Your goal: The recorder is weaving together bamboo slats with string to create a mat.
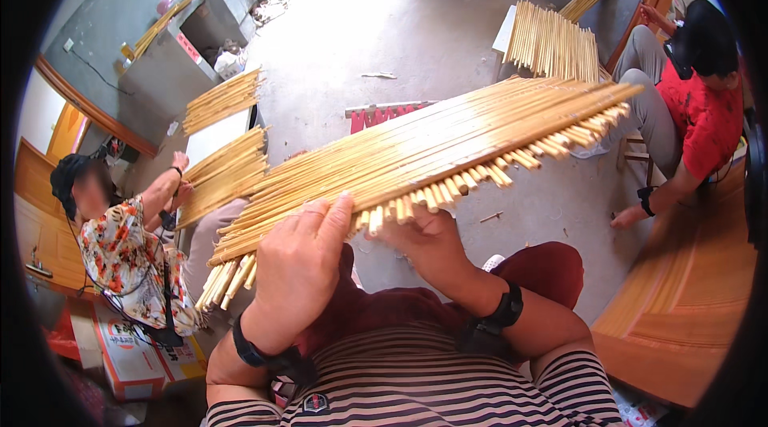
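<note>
Holding a broad sheaf of pale bamboo sticks [416,151] above the lap, the left hand [300,267] lies flat on top with fingers pressed together, while the right hand [428,239] cups it from beneath. The stick ends look uneven, so evening them seems unfinished. Further sorted stacks [552,43] lie on the concrete floor [384,27] beyond.

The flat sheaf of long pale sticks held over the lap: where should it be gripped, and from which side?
Probably near its lower left end, from both faces: the sheaf of sticks is wide, thin and slanted up to the right. The left hand presses from above, the right hand supports from beneath, so the loose sticks stay flat.
</note>
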Tool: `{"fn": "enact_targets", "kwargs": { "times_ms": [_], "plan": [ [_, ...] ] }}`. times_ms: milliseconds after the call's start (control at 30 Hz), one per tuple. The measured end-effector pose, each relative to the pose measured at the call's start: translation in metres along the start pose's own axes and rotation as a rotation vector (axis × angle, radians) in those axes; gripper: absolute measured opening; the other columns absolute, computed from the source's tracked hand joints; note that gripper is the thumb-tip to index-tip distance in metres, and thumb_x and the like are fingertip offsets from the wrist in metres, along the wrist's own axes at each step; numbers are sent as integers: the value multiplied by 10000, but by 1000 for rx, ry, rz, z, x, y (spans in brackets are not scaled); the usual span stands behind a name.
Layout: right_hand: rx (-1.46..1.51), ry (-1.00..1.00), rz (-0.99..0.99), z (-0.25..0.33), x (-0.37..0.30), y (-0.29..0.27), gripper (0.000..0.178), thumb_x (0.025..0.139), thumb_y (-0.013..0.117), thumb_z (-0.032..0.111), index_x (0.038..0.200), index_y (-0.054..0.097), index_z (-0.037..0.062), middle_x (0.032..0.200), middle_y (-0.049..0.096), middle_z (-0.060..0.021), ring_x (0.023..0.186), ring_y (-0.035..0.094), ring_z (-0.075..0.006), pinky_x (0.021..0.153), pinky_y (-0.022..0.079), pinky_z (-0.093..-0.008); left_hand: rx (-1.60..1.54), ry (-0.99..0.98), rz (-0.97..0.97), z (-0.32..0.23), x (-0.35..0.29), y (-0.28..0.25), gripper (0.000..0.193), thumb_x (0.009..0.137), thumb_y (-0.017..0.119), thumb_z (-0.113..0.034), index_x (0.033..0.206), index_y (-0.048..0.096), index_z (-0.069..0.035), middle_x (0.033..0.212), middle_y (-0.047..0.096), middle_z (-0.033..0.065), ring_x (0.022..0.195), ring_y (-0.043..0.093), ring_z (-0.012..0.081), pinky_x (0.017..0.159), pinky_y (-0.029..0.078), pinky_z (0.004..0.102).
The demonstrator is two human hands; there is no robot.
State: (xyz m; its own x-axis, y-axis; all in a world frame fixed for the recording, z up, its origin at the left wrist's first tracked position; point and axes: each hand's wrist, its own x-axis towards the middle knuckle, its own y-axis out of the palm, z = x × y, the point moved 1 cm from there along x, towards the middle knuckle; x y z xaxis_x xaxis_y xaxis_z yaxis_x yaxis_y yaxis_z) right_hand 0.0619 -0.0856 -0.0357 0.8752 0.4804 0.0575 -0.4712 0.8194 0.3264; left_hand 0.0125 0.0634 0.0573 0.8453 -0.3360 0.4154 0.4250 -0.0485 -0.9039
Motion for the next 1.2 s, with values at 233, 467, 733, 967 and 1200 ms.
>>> {"fn": "enact_targets", "kwargs": {
  "times_ms": [233,467,733,967,1200],
  "plan": [
    [-155,-216,-53,-33,-10,-14,291,884,526,-13,1169,559,28,1082,608,-28,977,554,-97,841,463,-266,-74,-29,-7,-21,-7,3,438,676,728,-132,1077,597,-15,977,603,123,852,596,292,704,501,363],
    [-378,-416,-53,-42,-9,-12,315,836,598,-5,1147,564,29,1110,587,-46,1020,547,-141,872,452,-310,-116,33,-167,-27,-3,19,462,624,772,-158,1030,605,-13,912,562,114,774,553,269,652,475,364],
    [-450,-428,-24,-27,22,-12,390,823,607,3,1203,531,49,1130,573,-81,1042,548,-201,887,439,-327,-144,-47,-140,3,11,14,427,617,723,-20,1023,594,-1,940,574,141,819,568,312,701,476,388],
    [-318,-458,-120,8,66,1,226,800,664,106,1006,619,24,854,653,-90,715,619,-154,657,489,-288,-7,5,-236,29,50,20,312,678,711,-99,967,624,-21,874,596,98,785,587,257,681,479,364],
    [-355,-321,-53,39,79,2,161,837,610,57,992,619,15,782,643,-53,689,584,-57,596,479,-242,-48,53,-319,37,81,6,276,695,713,-73,960,638,-53,837,645,67,718,604,234,631,487,338]
  ]
}}
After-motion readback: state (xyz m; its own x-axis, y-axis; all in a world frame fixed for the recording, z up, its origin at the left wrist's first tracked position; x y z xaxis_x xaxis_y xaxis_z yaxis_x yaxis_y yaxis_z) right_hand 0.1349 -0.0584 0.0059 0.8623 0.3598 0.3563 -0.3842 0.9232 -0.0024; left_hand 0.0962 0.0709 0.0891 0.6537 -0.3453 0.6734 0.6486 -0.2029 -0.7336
